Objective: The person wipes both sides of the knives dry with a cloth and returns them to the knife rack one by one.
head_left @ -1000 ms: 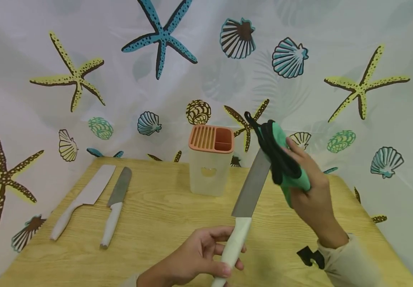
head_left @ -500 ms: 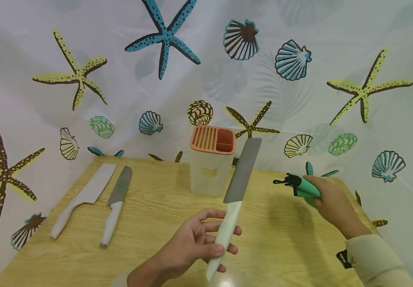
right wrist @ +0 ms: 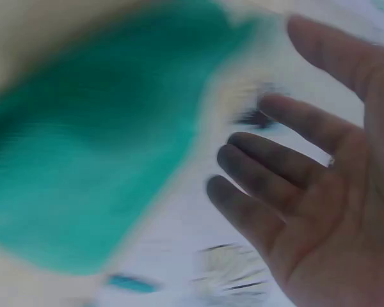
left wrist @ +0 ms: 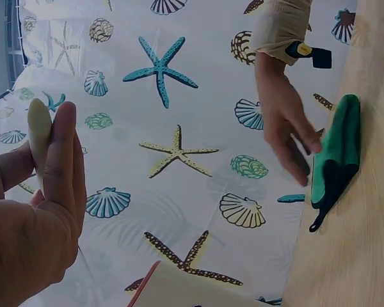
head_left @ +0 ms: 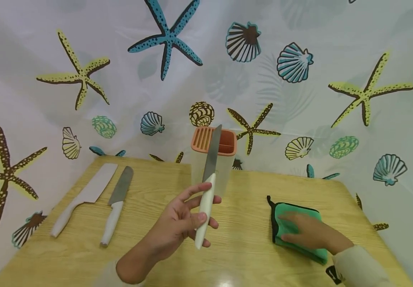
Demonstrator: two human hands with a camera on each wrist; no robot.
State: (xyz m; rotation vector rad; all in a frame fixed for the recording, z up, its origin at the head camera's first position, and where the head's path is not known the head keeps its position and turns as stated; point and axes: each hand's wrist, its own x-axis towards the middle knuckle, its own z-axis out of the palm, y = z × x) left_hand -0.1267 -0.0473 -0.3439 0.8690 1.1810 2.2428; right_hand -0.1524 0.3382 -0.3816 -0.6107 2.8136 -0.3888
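Gripping knife (head_left: 211,161) by handle (head_left: 206,205) in front of knife block (head_left: 200,165), left hand (head_left: 177,219) presumably avoiding blade; right hand (head_left: 310,232) released, fingers (right wrist: 243,211) relaxed, just above green cloth (head_left: 299,209) right of knife block.

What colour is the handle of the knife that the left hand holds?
The handle is plain off-white; it shows best in the head view.

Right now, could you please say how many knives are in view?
3: one white-handled knife in the left hand, a cleaver and a chef's knife on the wooden table, left side.
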